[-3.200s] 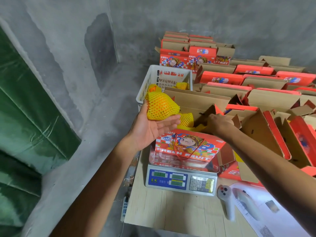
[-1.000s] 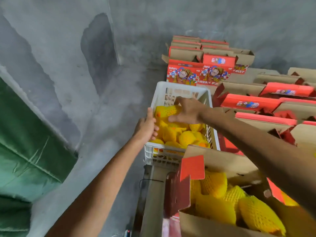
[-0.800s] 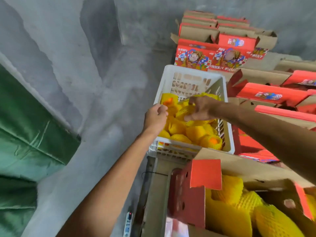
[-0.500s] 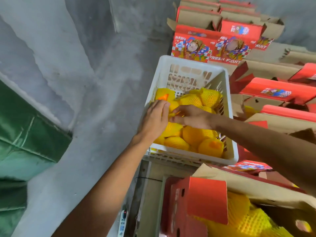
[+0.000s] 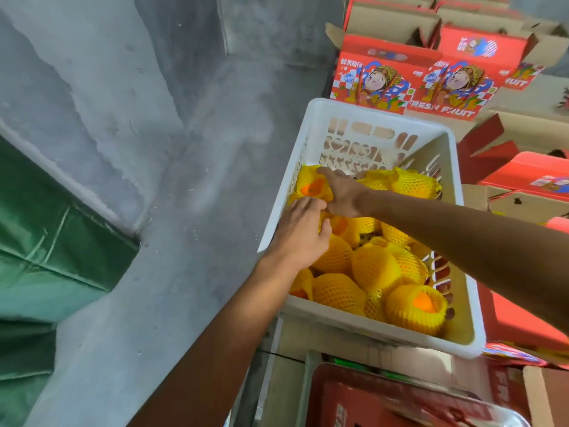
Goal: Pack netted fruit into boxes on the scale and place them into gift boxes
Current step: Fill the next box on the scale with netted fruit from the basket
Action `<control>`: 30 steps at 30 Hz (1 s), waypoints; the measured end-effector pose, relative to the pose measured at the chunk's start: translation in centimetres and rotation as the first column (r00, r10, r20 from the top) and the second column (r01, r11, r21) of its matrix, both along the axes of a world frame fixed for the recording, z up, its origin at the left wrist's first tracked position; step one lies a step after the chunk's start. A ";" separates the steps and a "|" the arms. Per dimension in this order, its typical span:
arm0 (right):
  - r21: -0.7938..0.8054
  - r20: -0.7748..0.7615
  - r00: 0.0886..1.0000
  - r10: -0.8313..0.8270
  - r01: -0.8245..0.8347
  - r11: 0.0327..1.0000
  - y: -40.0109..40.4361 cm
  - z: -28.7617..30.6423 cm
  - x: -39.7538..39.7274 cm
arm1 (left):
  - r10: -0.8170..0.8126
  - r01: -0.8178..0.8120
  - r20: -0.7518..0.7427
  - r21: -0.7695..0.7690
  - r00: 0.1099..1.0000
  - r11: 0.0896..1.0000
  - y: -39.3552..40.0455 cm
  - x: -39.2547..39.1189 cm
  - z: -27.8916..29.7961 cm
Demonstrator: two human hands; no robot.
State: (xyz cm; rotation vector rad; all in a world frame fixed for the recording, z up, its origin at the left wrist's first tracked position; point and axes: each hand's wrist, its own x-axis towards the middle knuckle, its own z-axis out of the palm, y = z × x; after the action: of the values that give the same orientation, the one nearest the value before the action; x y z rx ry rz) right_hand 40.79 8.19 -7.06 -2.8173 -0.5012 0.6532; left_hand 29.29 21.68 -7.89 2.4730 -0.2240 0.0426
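A white plastic crate [image 5: 311,143] holds several fruit in yellow foam netting [image 5: 369,269]. Both my hands are inside it at its far left side. My right hand [image 5: 343,192] reaches across and curls over one netted fruit [image 5: 312,186] whose orange flesh shows through the net's opening. My left hand [image 5: 303,234] rests just below it on other netted fruit, fingers lightly bent and holding nothing. A red gift box [image 5: 400,399] lies at the bottom edge, blurred; the scale under it is hidden.
Stacked red "Fresh Fruit" gift boxes [image 5: 385,81] stand behind the crate, and open cardboard boxes [image 5: 523,180] fill the right side. Grey concrete floor and wall [image 5: 154,149] lie to the left, with a green tarp [image 5: 46,241] at the far left.
The view has tilted down and closer to the crate. My right hand has slid to the far-left fruit and closed over it; my left hand has stayed beside it on the pile.
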 end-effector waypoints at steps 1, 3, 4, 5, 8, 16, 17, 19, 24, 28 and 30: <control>-0.006 -0.002 1.000 0.010 -0.010 1.000 0.6 -0.7 0.4 | 0.007 -0.007 -0.006 -0.006 1.000 1.000 0.0 0.1 -0.1; -0.013 0.009 1.000 0.008 -0.008 1.000 1.5 -1.9 1.1 | 0.021 -0.022 -0.013 -0.027 1.000 0.999 0.0 0.1 -0.2; -0.017 0.017 1.000 0.004 -0.003 1.000 1.8 -2.3 1.5 | 0.023 -0.024 -0.016 -0.040 1.000 0.999 0.0 0.1 -0.2; -0.018 0.029 1.000 -0.004 0.004 1.000 1.9 -2.7 1.9 | 0.026 -0.027 -0.021 -0.051 0.999 0.998 0.0 0.1 -0.2; 0.027 0.067 0.996 -0.054 0.052 0.998 2.2 -3.5 3.1 | 0.036 -0.038 -0.035 -0.074 0.999 0.997 0.0 0.0 -0.2; 0.232 0.114 0.963 -0.245 0.214 0.949 0.5 -2.5 2.9 | 0.047 -0.052 -0.067 -0.078 0.997 0.996 0.0 -0.1 0.0; 0.234 0.125 0.964 -0.234 0.200 0.951 -0.1 -2.4 2.6 | 0.054 -0.060 -0.071 -0.075 0.996 0.995 0.0 -0.1 0.0; 0.211 0.109 0.982 -0.153 0.128 0.969 -1.2 -2.4 1.6 | 0.069 -0.074 -0.072 -0.070 0.995 0.995 0.0 0.0 -0.1; 0.305 -0.012 0.987 -0.161 0.157 0.939 -3.6 -1.0 -1.2 | 0.072 -0.075 -0.056 -0.060 0.996 0.995 -0.1 -0.3 -0.1; -0.048 0.066 0.987 -0.144 0.148 0.988 -6.2 1.1 -3.3 | 0.064 -0.067 -0.064 -0.058 0.996 0.996 -0.1 -0.4 0.1; -0.259 0.011 0.996 -0.092 0.092 0.961 -7.4 2.2 -4.8 | 0.062 -0.066 -0.062 -0.065 0.996 0.996 -0.2 -0.4 0.2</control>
State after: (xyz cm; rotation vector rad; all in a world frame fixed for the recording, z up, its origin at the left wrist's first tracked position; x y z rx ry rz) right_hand 36.02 0.84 -4.91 -3.0613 -0.3001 0.7519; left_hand 28.87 21.52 -7.70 2.4106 -0.1161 0.0024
